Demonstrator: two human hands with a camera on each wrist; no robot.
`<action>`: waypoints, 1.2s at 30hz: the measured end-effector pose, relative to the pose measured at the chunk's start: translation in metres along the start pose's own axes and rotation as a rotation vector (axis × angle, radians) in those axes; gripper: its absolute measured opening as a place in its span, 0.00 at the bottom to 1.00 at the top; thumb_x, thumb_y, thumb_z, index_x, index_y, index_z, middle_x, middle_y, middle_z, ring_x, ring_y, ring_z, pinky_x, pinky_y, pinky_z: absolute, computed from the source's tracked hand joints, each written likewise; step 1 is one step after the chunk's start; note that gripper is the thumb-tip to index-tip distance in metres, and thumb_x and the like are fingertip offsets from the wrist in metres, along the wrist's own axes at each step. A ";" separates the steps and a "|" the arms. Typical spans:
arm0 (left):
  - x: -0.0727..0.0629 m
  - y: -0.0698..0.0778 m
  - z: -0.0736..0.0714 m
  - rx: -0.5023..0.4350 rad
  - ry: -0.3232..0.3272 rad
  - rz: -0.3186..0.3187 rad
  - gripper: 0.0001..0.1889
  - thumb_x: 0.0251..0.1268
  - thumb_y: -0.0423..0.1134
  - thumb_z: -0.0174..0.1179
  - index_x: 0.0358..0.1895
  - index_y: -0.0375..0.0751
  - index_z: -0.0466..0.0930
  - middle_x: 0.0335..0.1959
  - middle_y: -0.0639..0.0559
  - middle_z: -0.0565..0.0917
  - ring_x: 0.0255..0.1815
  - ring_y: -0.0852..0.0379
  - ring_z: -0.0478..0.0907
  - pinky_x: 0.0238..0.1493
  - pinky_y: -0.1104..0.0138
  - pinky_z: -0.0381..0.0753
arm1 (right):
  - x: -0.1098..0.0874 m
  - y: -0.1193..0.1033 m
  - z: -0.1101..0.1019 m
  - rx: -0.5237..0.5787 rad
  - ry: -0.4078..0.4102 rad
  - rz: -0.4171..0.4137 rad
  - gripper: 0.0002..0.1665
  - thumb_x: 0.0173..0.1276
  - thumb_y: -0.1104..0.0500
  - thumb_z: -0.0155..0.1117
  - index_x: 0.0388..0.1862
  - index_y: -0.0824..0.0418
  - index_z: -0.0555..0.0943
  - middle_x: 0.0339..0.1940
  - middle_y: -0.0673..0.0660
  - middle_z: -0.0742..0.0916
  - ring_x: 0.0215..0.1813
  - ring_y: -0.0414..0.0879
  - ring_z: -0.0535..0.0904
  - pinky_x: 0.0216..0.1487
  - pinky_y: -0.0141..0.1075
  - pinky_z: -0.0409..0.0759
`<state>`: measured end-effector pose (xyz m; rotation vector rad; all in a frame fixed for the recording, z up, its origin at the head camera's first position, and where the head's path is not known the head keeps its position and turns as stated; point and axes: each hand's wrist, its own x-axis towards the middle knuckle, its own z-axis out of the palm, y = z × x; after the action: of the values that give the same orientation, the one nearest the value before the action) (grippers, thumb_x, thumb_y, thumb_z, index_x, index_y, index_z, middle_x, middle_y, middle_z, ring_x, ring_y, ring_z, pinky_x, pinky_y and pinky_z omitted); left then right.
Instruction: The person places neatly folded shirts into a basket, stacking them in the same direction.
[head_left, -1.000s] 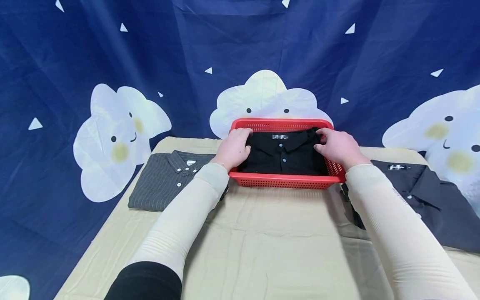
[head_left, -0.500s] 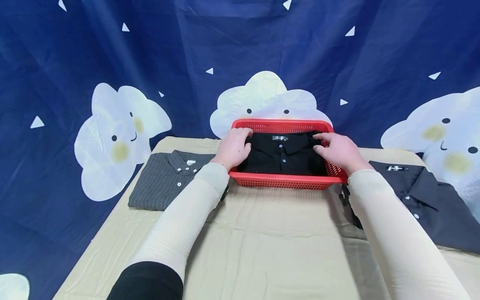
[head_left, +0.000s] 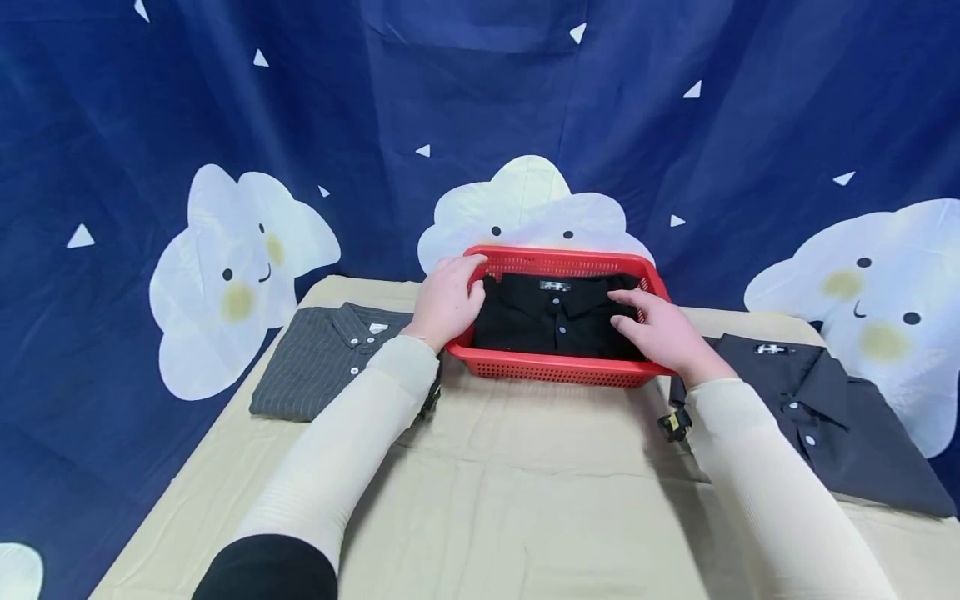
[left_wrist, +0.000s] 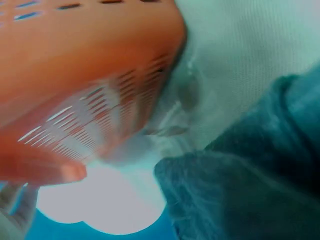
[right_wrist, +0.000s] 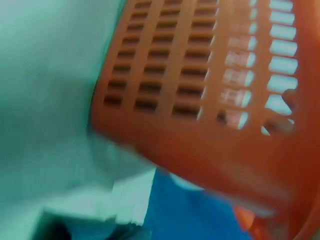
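Observation:
A red plastic basket with slotted walls stands at the table's far edge. Inside it lies a folded black shirt, its collar and buttons facing up. My left hand lies over the basket's left rim, thumb and fingers apart, fingertips just inside. On the other side, my right hand reaches over the right rim with loose fingers above the shirt's right edge; whether they touch it I cannot tell. Both wrist views are blurred and mostly filled by the basket's wall; a few fingers show beside its rim.
A folded grey striped shirt lies left of the basket. To the right is a folded dark grey shirt, partly behind my right arm. A blue curtain with white clouds hangs behind the cream-covered table.
My left hand has slid left, from over the black shirt onto the rim. My right fingers have drawn off the shirt's collar corner. The basket appears slightly turned and the whole view has shifted.

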<state>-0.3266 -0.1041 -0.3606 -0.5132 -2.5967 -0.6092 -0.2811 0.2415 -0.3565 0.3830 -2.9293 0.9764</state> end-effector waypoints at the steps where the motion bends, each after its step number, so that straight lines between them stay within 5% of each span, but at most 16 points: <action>1: -0.004 -0.002 -0.005 -0.011 -0.001 -0.014 0.24 0.72 0.42 0.55 0.70 0.46 0.74 0.64 0.50 0.80 0.63 0.50 0.73 0.67 0.56 0.71 | -0.003 -0.004 0.003 0.007 0.021 -0.006 0.29 0.77 0.50 0.57 0.74 0.53 0.72 0.71 0.61 0.76 0.65 0.62 0.72 0.68 0.62 0.65; 8: -0.034 -0.021 -0.045 -0.116 -0.034 -0.174 0.28 0.72 0.45 0.54 0.73 0.45 0.70 0.70 0.48 0.74 0.71 0.45 0.65 0.70 0.49 0.67 | -0.027 -0.054 0.016 0.214 0.126 -0.094 0.24 0.77 0.55 0.58 0.71 0.51 0.75 0.67 0.54 0.80 0.67 0.52 0.74 0.67 0.53 0.71; 16: -0.078 -0.059 -0.089 -0.144 -0.108 -0.319 0.31 0.74 0.47 0.53 0.76 0.42 0.63 0.74 0.39 0.67 0.73 0.39 0.65 0.69 0.43 0.65 | -0.051 -0.110 0.051 0.491 -0.106 -0.249 0.22 0.77 0.61 0.59 0.68 0.54 0.77 0.61 0.57 0.84 0.60 0.47 0.81 0.60 0.35 0.78; 23: -0.108 -0.101 -0.120 -0.208 -0.147 -0.396 0.35 0.77 0.53 0.50 0.78 0.37 0.58 0.75 0.34 0.63 0.75 0.33 0.59 0.71 0.40 0.59 | -0.052 -0.133 0.103 0.553 -0.278 -0.226 0.22 0.76 0.59 0.61 0.67 0.56 0.78 0.60 0.54 0.85 0.61 0.45 0.81 0.67 0.45 0.73; 29: -0.126 -0.126 -0.133 -0.260 -0.143 -0.484 0.37 0.78 0.58 0.46 0.78 0.37 0.56 0.76 0.31 0.60 0.76 0.31 0.56 0.70 0.37 0.57 | -0.045 -0.145 0.139 0.577 -0.397 -0.173 0.25 0.76 0.57 0.59 0.70 0.55 0.75 0.64 0.54 0.82 0.64 0.44 0.78 0.69 0.43 0.71; 36: -0.132 -0.137 -0.142 -0.267 -0.187 -0.537 0.38 0.78 0.60 0.43 0.78 0.34 0.55 0.74 0.25 0.59 0.74 0.27 0.56 0.69 0.35 0.57 | -0.039 -0.159 0.165 0.699 -0.408 -0.042 0.32 0.74 0.56 0.61 0.74 0.61 0.70 0.70 0.60 0.77 0.69 0.52 0.74 0.70 0.47 0.70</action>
<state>-0.2305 -0.3214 -0.3534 0.0722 -2.8565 -1.1382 -0.1970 0.0286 -0.3997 0.7278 -2.7629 2.1253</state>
